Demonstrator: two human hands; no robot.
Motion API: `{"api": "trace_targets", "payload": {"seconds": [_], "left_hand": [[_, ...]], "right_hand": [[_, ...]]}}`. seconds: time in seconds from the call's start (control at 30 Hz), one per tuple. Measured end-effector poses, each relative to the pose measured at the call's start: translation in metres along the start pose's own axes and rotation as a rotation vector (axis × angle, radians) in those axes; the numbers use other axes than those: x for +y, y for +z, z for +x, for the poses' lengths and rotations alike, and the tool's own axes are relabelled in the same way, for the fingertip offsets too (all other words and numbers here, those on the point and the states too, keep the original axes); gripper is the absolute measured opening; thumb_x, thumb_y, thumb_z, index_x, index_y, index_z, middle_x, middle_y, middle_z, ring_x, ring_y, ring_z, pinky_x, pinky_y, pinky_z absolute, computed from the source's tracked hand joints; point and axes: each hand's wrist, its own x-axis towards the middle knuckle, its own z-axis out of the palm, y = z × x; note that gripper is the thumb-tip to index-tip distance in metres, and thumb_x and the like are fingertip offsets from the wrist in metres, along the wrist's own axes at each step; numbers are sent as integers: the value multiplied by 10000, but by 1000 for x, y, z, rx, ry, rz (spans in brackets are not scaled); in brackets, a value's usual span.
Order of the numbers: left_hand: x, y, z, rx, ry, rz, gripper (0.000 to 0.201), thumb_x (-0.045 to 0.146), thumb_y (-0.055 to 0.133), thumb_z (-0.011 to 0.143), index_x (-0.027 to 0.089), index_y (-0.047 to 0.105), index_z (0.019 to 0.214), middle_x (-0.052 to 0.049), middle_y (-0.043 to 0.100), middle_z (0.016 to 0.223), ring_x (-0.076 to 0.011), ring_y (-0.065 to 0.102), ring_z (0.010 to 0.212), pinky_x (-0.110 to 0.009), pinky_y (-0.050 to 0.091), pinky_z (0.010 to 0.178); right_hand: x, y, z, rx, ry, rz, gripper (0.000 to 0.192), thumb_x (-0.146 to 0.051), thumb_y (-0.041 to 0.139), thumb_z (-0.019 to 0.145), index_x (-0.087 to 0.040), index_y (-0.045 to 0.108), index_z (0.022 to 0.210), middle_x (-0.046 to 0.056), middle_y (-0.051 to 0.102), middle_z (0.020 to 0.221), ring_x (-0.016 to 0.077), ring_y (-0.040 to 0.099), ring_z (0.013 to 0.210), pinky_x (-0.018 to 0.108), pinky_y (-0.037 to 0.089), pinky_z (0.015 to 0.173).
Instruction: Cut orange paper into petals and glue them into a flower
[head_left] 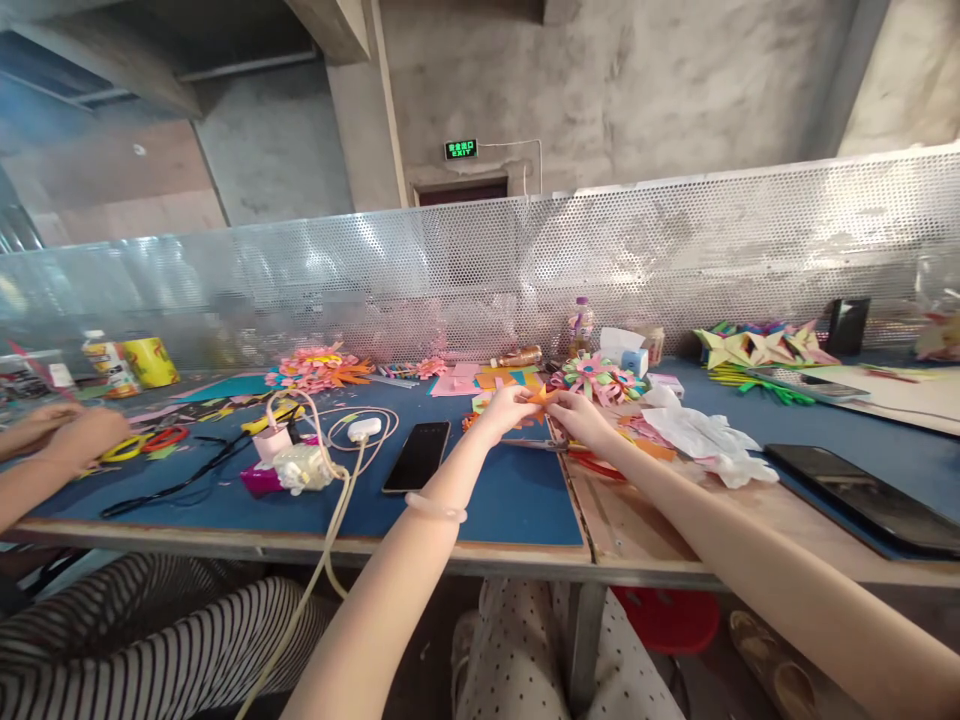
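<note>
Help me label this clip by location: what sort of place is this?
Probably a shared craft workroom: paper flowers lie on the long table, a perforated metal screen runs behind it, and a green exit sign marks the concrete wall.

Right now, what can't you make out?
- Head: orange paper, exact shape; too small, partly behind left hand and right hand.
- Head: co-worker's arms, upper parts; cut off by left edge.
- Head: clear container, right side; cut off by right edge.
</note>
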Motion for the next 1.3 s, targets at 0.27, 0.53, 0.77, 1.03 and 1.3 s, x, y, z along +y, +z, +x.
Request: {"api": "trace_targets", "payload": {"seconds": [0.27,0.53,0.77,1.03,1.3], "left_hand": [[2,0,-1,38,-4,32,98,108,622,786,145,572,862,-6,655,757,-80,607,555,-254,533,637],[1,-1,1,29,-12,35,101,124,650,767,141,581,839,-10,661,743,-91,614,571,-267,538,646],[1,0,0,11,0,39,85,90,624,771,118,614,851,-30,667,781,-83,612,596,-221,523,597],[-5,-2,5,-14,19,17,100,102,640,756,121,625,853,-32,672,800,-83,613,599,-220,517,599],[-9,-2,2,33,5,-8,148,174,684,754,139,591,864,-18,671,774,-87,628,585,-244,523,643]], "right_hand": [[0,1,0,12,21,51,113,-280,487,720,-175,515,688,-49,450,475,89,403,416,205,312,394],[3,-2,0,-7,4,37,140,-299,494,738,-168,530,706,-47,453,481,86,405,420,203,313,400],[0,1,-1,13,16,29,119,-280,493,730,-176,510,674,-48,457,471,83,404,407,206,308,404],[-1,0,-1,7,5,17,107,-264,493,730,-177,503,668,-47,461,473,81,399,398,207,300,400],[1,5,0,14,21,8,113,-240,467,737,-190,465,636,-35,477,504,91,429,427,209,337,406]]}}
